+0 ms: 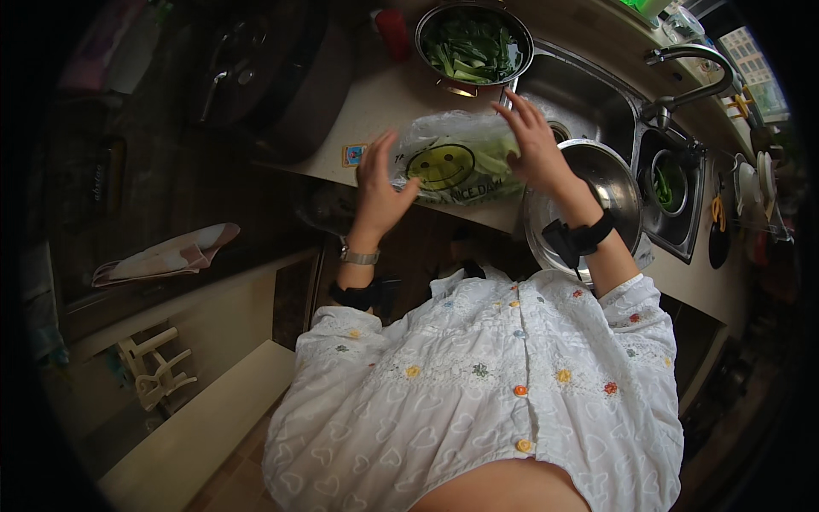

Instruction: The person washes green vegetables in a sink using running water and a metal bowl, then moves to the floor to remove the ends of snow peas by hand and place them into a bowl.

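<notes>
A clear plastic bag (457, 160) printed with a yellow smiling face lies at the counter's front edge, with pale green vegetables inside it. At its left end is my left hand (384, 185), fingers apart, the thumb close over the bag. My right hand (534, 141) is spread at the bag's right end; whether its fingertips touch the plastic cannot be told. Neither hand grips anything. Beyond the bag stands a metal pot (473, 45) of cut leafy greens in water.
A large steel bowl (598, 185) sits right of the bag, partly over the sink (576, 89). A small basin (668, 182) with greens stands in the right sink, beside the faucet (697, 89). Orange-handled scissors (718, 214), a red container (392, 35) and a small card (353, 155) are nearby.
</notes>
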Tool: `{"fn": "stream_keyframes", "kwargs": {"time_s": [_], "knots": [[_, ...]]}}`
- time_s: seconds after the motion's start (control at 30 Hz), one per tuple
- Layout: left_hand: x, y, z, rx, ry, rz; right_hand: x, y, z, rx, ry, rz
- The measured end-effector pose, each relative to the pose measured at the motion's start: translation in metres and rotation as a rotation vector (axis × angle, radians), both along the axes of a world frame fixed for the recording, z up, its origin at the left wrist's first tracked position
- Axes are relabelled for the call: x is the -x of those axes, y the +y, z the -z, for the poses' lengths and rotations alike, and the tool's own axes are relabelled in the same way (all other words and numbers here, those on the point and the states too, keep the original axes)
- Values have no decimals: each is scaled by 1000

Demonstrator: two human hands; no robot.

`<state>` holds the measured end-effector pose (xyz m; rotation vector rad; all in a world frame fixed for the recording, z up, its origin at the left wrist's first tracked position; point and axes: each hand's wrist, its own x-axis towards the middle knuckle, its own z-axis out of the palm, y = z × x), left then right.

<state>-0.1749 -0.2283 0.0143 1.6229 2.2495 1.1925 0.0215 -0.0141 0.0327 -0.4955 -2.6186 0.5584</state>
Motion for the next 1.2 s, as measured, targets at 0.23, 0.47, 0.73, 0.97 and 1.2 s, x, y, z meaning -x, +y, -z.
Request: {"fn": "stream_keyframes", "kwargs": {"time_s": [0.23, 0.47, 0.73, 0.97, 1.2], "knots": [[-18, 56, -4, 241, 62, -179, 34, -17, -8, -176, -329, -46], [21, 8, -35, -162, -483, -313, -26, 14, -35, 540, 350, 515], [-4, -52, -45, -620, -1929, 109, -67, -10, -37, 2044, 853, 77], [-29, -61, 4, -257, -1993, 94, -54, -19, -15, 1935, 900, 146], [-43, -58, 22, 312, -594, 50, -46, -7, -23, 979, 174, 288]]}}
